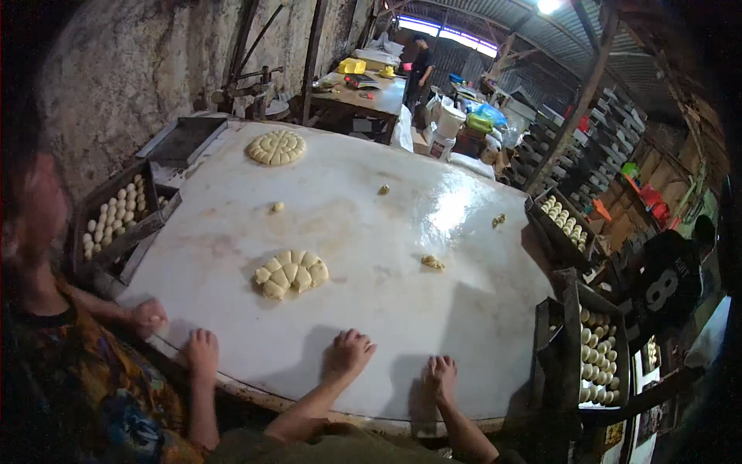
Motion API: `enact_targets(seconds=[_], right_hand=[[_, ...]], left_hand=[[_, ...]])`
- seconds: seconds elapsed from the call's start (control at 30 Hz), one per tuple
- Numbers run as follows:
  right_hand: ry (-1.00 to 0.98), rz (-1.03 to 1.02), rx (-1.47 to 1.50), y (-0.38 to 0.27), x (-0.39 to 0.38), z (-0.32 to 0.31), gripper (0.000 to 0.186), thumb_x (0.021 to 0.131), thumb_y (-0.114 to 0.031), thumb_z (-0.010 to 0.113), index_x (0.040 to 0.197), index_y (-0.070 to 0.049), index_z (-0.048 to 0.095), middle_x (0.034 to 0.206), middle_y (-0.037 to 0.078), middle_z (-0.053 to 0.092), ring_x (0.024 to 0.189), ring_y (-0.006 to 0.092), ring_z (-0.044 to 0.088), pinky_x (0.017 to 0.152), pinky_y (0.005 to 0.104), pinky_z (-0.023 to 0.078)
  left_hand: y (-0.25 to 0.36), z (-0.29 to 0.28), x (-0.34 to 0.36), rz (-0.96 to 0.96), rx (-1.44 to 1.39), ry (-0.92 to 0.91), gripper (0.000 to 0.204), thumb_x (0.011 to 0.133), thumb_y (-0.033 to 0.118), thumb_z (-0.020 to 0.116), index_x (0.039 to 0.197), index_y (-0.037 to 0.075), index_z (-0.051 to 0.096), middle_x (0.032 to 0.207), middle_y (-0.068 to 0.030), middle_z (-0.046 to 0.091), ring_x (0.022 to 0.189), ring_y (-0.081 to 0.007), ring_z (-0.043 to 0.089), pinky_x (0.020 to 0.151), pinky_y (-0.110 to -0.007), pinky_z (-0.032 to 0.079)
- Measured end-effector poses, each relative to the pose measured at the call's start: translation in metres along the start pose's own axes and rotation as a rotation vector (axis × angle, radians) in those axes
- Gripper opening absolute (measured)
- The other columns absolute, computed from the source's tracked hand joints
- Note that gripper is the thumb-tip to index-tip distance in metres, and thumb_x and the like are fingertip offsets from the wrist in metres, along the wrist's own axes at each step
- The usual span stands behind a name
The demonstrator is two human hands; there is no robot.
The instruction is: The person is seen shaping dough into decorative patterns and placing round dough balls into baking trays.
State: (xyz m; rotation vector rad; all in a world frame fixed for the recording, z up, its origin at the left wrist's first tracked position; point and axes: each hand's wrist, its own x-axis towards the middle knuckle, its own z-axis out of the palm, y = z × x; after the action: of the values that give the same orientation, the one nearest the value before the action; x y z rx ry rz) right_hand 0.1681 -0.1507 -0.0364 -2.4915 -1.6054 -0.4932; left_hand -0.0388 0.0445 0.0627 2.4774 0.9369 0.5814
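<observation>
My left hand [352,354] rests on the white tabletop [371,240] near its front edge, fingers curled down. My right hand [443,379] is curled in the same way a little to the right, also against the surface. Whatever lies under either palm is hidden. Ahead of my left hand sits a cluster of cut dough pieces [291,274], pale and wedge-like, with a gap at its front. Beyond my right hand lies a small browned, crumpled lump [433,262]. A round slab of dough [276,147], scored into pieces, is at the far left.
A co-worker at my left has curled hands [203,356] on the table edge. Trays of dough balls stand at left [116,213], far right [564,224] and near right [599,356]. A small dough bit [277,207] lies mid-table. Another person [420,69] stands by a back table.
</observation>
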Motion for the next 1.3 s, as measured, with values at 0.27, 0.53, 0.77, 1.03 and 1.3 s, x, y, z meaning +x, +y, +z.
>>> enact_targets(seconds=[0.27, 0.53, 0.77, 1.03, 1.3], right_hand=[[0.154, 0.173, 1.158, -0.003, -0.086, 0.055, 0.014, 0.08, -0.008, 0.058, 0.093, -0.003, 0.057, 0.092, 0.014, 0.056, 0.093, 0.0312, 0.052, 0.09, 0.0396, 0.041], [-0.335, 0.116, 0.519, -0.085, -0.007, -0.055, 0.035, 0.078, -0.031, 0.063, 0.108, -0.012, 0.057, 0.113, 0.011, 0.054, 0.115, 0.0309, 0.044, 0.094, 0.0449, 0.038], [-1.029, -0.085, 1.036, 0.025, -0.049, -0.142, 0.026, 0.08, -0.015, 0.059, 0.101, -0.001, 0.056, 0.109, 0.016, 0.056, 0.094, 0.034, 0.055, 0.079, 0.0417, 0.045], [0.162, 0.802, 0.95, 0.309, -0.077, -0.447, 0.044, 0.064, 0.003, 0.073, 0.105, -0.007, 0.058, 0.103, 0.007, 0.058, 0.092, 0.0191, 0.058, 0.074, 0.031, 0.049], [0.197, 0.942, -0.263, 0.578, -0.216, -0.314, 0.032, 0.084, -0.031, 0.061, 0.093, -0.001, 0.06, 0.099, 0.02, 0.058, 0.085, 0.0359, 0.058, 0.075, 0.0423, 0.048]], left_hand=[[-0.036, 0.041, -0.063, 0.131, 0.044, 0.029, 0.012, 0.079, 0.019, 0.064, 0.078, 0.007, 0.062, 0.093, -0.0073, 0.057, 0.093, -0.0262, 0.053, 0.083, -0.039, 0.046], [-0.018, 0.063, -0.033, -0.033, 0.026, -0.072, 0.018, 0.079, 0.026, 0.062, 0.08, 0.008, 0.062, 0.094, -0.0084, 0.057, 0.09, -0.0288, 0.053, 0.08, -0.04, 0.045], [0.027, 0.043, -0.029, -0.022, 0.041, -0.285, 0.013, 0.07, 0.016, 0.065, 0.08, 0.009, 0.061, 0.102, -0.0125, 0.051, 0.101, -0.0328, 0.042, 0.091, -0.045, 0.034], [-0.024, 0.066, -0.028, -0.604, -0.032, -0.256, 0.016, 0.078, 0.008, 0.057, 0.094, 0.005, 0.052, 0.097, -0.013, 0.05, 0.087, -0.0225, 0.05, 0.074, -0.038, 0.043], [0.302, 0.08, 0.05, -0.359, -1.213, -0.449, 0.02, 0.088, 0.006, 0.052, 0.107, 0.003, 0.048, 0.097, -0.0055, 0.05, 0.085, -0.0172, 0.049, 0.072, -0.03, 0.043]])
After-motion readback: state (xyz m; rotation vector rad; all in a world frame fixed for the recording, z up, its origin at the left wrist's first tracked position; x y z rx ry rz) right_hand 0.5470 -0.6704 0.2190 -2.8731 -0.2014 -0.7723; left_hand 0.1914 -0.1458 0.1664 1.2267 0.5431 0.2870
